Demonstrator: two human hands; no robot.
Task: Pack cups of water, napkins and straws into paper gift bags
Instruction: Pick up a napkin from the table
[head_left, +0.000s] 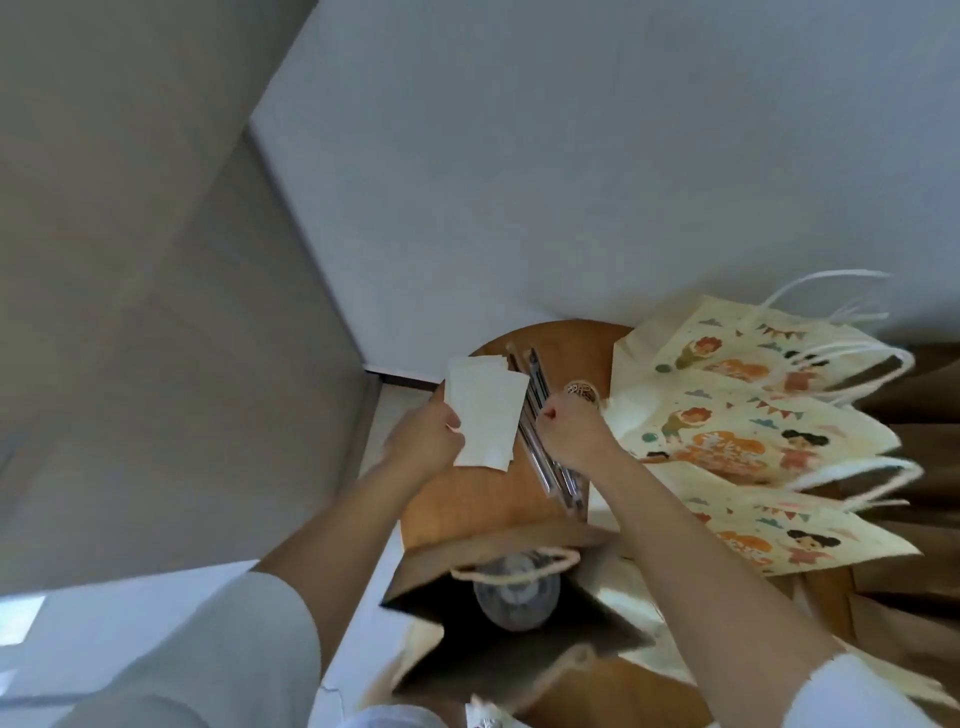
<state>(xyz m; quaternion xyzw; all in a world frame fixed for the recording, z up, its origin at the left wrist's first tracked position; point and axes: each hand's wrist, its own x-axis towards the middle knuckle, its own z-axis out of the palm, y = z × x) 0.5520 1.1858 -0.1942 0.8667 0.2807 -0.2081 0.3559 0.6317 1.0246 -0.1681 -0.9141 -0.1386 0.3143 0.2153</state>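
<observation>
Pinching a napkin (488, 410), edge between left fingers (453, 422).

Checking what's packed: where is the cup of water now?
Low centre in the head view, the cup of water sits inside the open brown bag at the near edge of the table, nearer than the straws.

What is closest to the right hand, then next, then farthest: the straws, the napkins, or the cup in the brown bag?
1. Straws: gripped by the right hand.
2. Napkins: to its left, in the left hand.
3. Cup: inside the brown bag, nearest the person.
</observation>
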